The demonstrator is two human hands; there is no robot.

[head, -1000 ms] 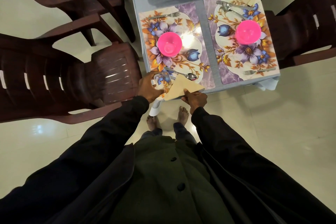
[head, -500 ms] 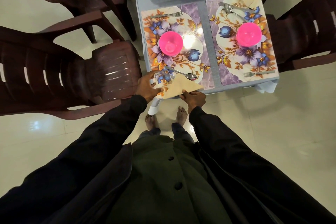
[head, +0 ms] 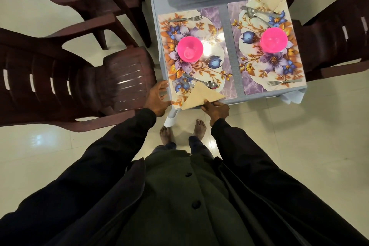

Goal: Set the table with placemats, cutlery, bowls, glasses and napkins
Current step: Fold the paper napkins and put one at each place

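**A:** What could go wrong from here?

**B:** The napkin (head: 202, 94) lies on the near corner of the left placemat (head: 199, 70), and its edge reaches past the edge of the table (head: 226, 26). If it is released like this, I think it may slide to the floor.

**A:** And the hands?

**B:** The right hand (head: 216, 109) pinches the napkin's near edge. The left hand (head: 157, 97) is spread wide and holds nothing. It is just beside a clear glass (head: 181, 84), which a careless move could tip.

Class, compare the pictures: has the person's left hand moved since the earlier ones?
Yes. The left hand has shifted leftward, away from the left placemat, toward the brown chair.
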